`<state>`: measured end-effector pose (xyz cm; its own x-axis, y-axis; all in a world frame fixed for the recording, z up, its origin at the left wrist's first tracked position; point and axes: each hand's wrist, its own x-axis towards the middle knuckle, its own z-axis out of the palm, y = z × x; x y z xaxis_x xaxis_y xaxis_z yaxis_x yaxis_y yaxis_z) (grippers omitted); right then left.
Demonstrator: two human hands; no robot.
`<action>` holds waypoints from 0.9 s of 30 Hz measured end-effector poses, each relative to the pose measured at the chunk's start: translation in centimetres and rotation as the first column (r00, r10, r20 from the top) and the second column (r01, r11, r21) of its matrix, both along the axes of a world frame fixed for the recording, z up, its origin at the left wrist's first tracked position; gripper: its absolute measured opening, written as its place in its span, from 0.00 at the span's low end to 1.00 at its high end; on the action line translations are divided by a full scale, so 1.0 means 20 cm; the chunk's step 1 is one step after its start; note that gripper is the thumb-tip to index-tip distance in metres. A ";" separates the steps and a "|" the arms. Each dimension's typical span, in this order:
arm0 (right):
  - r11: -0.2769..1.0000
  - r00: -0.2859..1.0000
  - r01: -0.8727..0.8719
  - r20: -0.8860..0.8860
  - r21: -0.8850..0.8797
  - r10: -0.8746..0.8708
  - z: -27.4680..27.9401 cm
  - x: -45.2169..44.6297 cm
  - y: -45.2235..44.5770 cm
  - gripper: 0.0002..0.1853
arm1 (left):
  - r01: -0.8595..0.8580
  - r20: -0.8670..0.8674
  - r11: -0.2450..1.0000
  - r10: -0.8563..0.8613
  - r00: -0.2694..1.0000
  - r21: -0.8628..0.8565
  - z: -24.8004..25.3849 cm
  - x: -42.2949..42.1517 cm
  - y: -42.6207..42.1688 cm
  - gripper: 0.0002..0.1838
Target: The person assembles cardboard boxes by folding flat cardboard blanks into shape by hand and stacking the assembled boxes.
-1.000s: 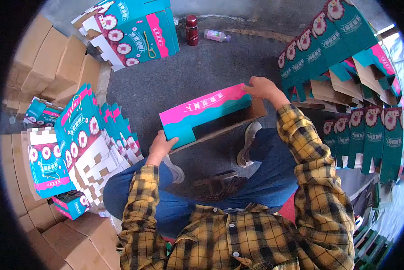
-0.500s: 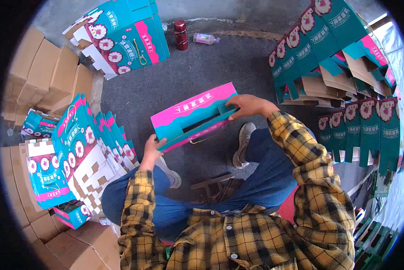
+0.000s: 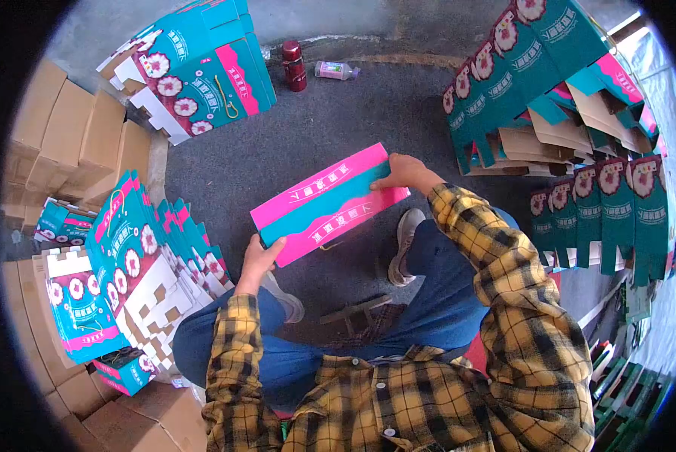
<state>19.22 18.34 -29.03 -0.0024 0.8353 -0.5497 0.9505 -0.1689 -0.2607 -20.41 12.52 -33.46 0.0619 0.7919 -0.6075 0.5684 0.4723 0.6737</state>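
A teal and pink cardboard gift box [image 3: 324, 197] with white lettering is held up between my hands, over the floor in front of my knees. My left hand [image 3: 260, 260] grips its lower left end, thumb on the pink face. At the right end, my right hand [image 3: 407, 175] clasps the box with its fingers on the teal strip. The side facing me looks closed, its two pink bands on either side of the teal. A bit of cord shows below the lower edge. The underside of the box is hidden.
Flattened teal boxes [image 3: 195, 71] lean at the back left, more stacks [image 3: 138, 256] stand at my left, and others [image 3: 518, 68] rise at the right. Brown cartons [image 3: 74, 135] line the left wall. A red flask [image 3: 294, 66] and a plastic bottle [image 3: 335, 71] stand or lie behind.
The box's open slot on the near side is now covered by flaps, and the second pink band faces up. My right hand has shifted slightly left and now lies over the closed panel.
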 end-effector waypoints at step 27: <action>0.793 0.860 0.509 -0.245 0.336 -0.448 -0.89 1.06 -0.43 0.35 | -0.039 0.188 0.976 -0.002 0.982 0.215 -0.61 1.18 0.17 0.39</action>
<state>40.32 9.78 -46.88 0.3987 0.8906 -0.2189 0.7200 -0.4518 -0.5267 3.16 15.89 -45.66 0.1419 0.9054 -0.4003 0.4162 0.3123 0.8539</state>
